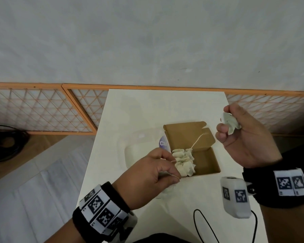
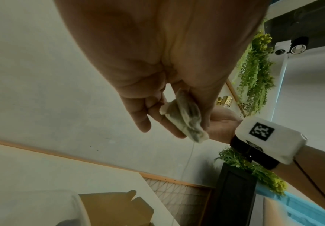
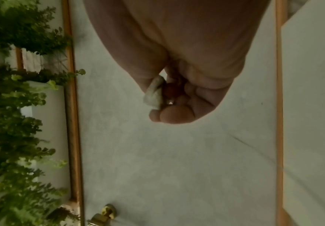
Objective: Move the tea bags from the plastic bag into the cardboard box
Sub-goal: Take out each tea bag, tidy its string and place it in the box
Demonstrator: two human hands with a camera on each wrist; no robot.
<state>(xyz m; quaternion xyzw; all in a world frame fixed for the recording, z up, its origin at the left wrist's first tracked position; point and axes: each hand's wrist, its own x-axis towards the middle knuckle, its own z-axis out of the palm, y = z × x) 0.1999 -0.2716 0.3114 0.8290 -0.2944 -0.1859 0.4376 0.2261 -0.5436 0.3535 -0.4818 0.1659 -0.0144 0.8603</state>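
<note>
An open brown cardboard box [image 1: 208,159] stands in the middle of the white table [image 1: 147,111], and its flap [image 2: 117,204] shows low in the left wrist view. Several pale tea bags [image 1: 183,161] lie bunched in its left half, a string running up from them. A clear plastic bag [image 1: 140,148] with a purple label lies just left of the box. My left hand [image 1: 172,174] sits at the box's near left corner and pinches a tea bag [image 2: 183,119] with its thin string. My right hand [image 1: 225,126], raised right of the box, grips a crumpled tea bag [image 1: 231,122] [image 3: 154,95].
A black cable [image 1: 206,225] loops on the table's near edge. Orange lattice frames [image 1: 42,111] lean along the grey wall behind the table. More black cables [image 1: 5,137] lie on the floor at far left. Green plants [image 3: 16,122] stand to the right.
</note>
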